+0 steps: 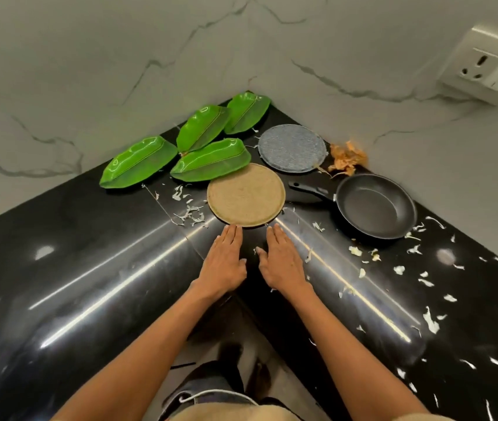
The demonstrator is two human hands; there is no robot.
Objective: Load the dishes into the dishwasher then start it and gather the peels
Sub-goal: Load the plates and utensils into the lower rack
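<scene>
Where black counter (89,268) corners, four glossy green leaf-shaped plates (211,161); both hands (223,262) flat, holding nothing.

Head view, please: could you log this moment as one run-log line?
left hand: open, flat on counter | right hand: open, flat | tan mat: just beyond fingertips | pan: empty | peels: scattered

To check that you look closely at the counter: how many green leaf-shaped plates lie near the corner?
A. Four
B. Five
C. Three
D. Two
A. Four green leaf-shaped plates lie on the black counter by the wall corner: two nearer the tan round mat and two behind them toward the corner.
</scene>
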